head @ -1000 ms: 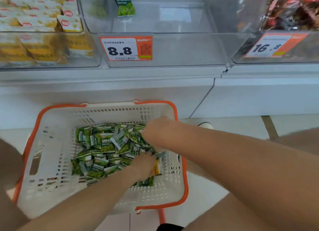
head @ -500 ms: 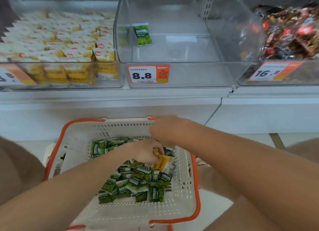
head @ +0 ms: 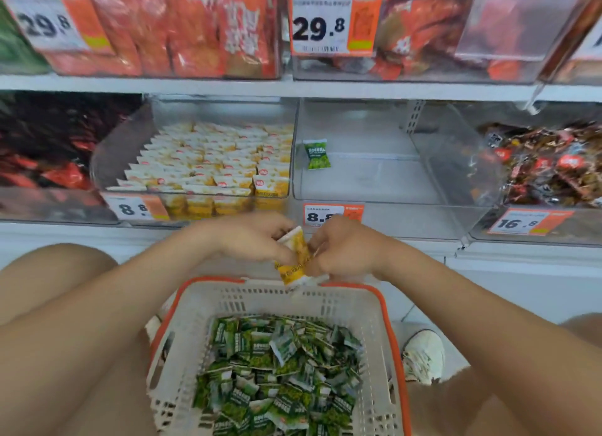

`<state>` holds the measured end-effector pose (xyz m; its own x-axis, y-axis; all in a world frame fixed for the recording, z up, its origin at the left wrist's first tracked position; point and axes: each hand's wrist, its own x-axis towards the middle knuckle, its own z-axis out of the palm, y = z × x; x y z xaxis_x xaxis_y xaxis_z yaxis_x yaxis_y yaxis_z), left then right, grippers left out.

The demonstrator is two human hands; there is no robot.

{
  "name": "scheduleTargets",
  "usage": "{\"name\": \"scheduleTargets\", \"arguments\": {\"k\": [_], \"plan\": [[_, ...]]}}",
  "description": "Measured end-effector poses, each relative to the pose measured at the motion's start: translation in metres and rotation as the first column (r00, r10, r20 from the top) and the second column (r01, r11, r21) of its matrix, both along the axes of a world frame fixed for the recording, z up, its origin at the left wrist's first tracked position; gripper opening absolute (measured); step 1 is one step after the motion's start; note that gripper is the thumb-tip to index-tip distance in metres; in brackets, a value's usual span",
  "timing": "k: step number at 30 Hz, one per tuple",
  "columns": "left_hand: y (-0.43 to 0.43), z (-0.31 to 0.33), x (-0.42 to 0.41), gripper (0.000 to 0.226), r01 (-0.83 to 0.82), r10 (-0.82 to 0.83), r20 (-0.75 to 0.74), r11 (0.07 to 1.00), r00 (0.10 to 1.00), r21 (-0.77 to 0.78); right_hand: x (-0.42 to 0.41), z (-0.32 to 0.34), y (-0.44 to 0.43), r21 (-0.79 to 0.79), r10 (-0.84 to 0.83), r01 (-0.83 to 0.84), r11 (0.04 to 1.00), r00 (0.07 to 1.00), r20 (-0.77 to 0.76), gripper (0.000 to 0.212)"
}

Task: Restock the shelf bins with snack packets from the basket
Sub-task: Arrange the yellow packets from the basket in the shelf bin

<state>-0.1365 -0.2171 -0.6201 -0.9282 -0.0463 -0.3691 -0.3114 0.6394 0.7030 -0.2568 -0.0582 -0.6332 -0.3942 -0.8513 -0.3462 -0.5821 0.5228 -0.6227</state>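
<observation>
The fingers of our left hand (head: 250, 240) and right hand (head: 345, 250) pinched one yellow foil packet (head: 294, 259) above the orange-rimmed white plastic basket (head: 247, 300); the clear plastic bin (head: 374, 181) beyond held one green packet (head: 316, 153).

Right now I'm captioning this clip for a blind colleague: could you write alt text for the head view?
The left hand and right hand grip a yellow snack packet above a white plastic basket with an orange rim, filled with green packets. Behind, a clear shelf bin holds one green packet, beside a bin full of yellow-and-white packets.
</observation>
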Motion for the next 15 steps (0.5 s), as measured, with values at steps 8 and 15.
{"name": "scheduleTargets", "arguments": {"k": [8, 15], "plan": [[-0.022, 0.02, 0.028, 0.057, -0.392, 0.501, -0.231, 0.833, 0.834, 0.39, 0.009, 0.029, -0.023, -0.327, -0.172, 0.253, 0.911, 0.951, 0.258, 0.015], [-0.032, 0.027, 0.032, 0.033, -0.472, 0.583, -0.323, 0.804, 0.746, 0.361, 0.016, 0.047, -0.047, -0.588, -0.304, 0.23, 0.775, 0.952, -0.029, 0.016]]}}
